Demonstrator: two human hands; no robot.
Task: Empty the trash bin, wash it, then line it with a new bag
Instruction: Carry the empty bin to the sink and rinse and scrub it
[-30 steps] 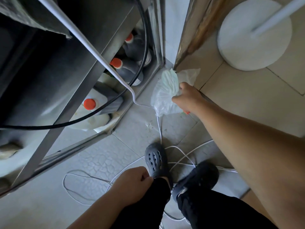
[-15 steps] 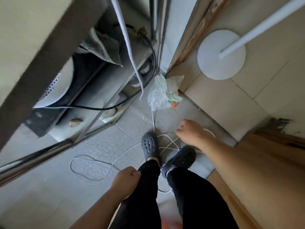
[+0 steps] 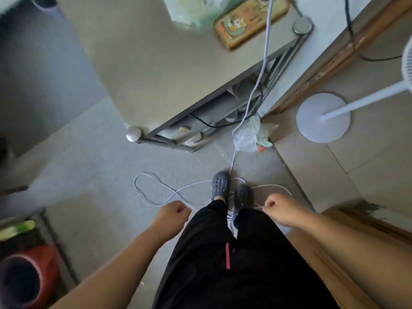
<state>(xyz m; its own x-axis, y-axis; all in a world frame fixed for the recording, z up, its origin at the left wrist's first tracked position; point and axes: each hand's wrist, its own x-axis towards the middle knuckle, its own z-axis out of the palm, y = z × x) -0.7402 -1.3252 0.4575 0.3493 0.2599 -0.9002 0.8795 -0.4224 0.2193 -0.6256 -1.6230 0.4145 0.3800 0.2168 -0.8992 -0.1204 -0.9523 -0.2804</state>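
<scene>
A knotted clear trash bag [image 3: 250,138] with green and red scraps inside lies on the tiled floor by the doorway corner, touching no hand. My left hand [image 3: 174,214] hangs beside my left thigh, fingers curled with nothing in them. Beside my right thigh, my right hand [image 3: 278,209] is likewise curled into an empty fist, well short of the bag. At the lower left edge stands a round dark bin [image 3: 21,283] with a red bag around it, blurred and partly cut off.
A metal table [image 3: 156,70] with round-capped legs stands ahead, carrying a patterned tray [image 3: 249,23] and plastic bags. A white cable [image 3: 156,192] loops over the floor around my dark clogs. A white fan base [image 3: 322,117] sits to the right; a wooden doorframe [image 3: 334,52] runs behind it.
My right hand let go of the trash bag and drew back to my side. The view rose from a crouch to standing, so the tabletop and bin came into sight.
</scene>
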